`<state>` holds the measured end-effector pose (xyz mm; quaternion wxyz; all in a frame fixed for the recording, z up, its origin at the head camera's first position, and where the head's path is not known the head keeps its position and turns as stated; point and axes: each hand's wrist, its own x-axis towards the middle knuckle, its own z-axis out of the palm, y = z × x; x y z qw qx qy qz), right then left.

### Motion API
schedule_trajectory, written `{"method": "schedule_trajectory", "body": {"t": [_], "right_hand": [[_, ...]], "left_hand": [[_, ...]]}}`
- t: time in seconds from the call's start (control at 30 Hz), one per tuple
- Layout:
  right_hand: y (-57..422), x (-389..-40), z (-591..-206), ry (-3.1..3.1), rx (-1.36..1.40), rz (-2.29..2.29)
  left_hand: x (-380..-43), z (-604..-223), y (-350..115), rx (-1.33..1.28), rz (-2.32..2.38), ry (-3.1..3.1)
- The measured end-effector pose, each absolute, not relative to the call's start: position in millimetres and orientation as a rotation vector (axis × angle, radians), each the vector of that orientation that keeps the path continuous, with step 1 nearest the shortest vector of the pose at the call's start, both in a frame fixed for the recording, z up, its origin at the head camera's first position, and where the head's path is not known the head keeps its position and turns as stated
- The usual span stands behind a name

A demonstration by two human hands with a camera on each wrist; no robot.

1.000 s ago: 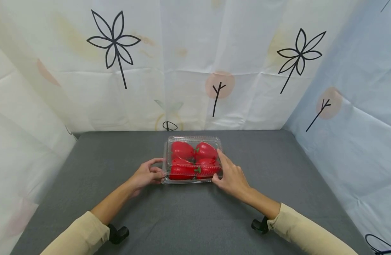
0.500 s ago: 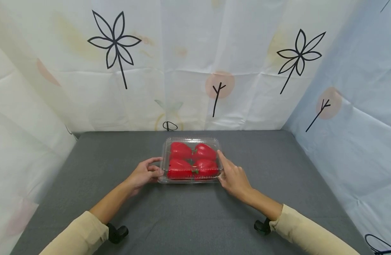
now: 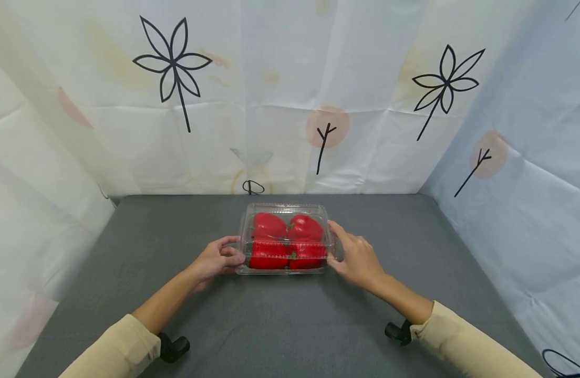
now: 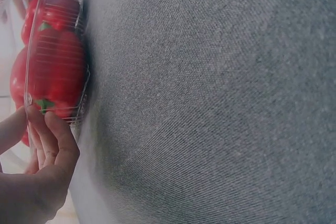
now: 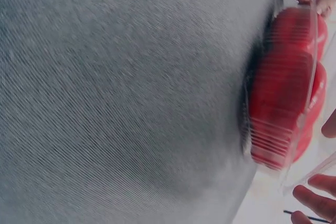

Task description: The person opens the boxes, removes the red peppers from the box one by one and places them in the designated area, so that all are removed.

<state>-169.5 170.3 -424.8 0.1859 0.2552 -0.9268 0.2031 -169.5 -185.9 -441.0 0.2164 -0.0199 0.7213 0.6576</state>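
A clear plastic clamshell container [image 3: 284,208] sits on the dark grey table, with several red bell peppers [image 3: 270,226] inside. At its left edge my left hand [image 3: 220,261] pinches the rim between thumb and fingers; the left wrist view shows these fingertips [image 4: 52,116] near a green stem. My right hand [image 3: 358,261] is at the right edge, thumb by the front corner and index finger farther back. In the right wrist view, a clear edge of the container [image 5: 315,172] passes between the right thumb and fingers [image 5: 314,200]. Part of that hand is cut off there.
The grey cloth-covered table [image 3: 280,325] spreads around the container. Behind it hangs a pale curtain [image 3: 280,79] with flower drawings, and similar cloth walls stand on both sides. Black bands [image 3: 173,347] sit at both wrists, by the beige sleeves.
My right hand has shifted right and its thumb has moved outward from the front edge. The container slid slightly left, then slightly back right. The left hand has barely moved.
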Motion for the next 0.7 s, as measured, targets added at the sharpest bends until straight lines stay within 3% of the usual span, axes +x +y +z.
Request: {"method": "schedule_trajectory", "body": {"t": [0.7], "right_hand": [[182,-200,-384,-2.517,0.682,1.189]], "left_hand": [[-150,-442,-180,-0.011,1.782,1.958]]}}
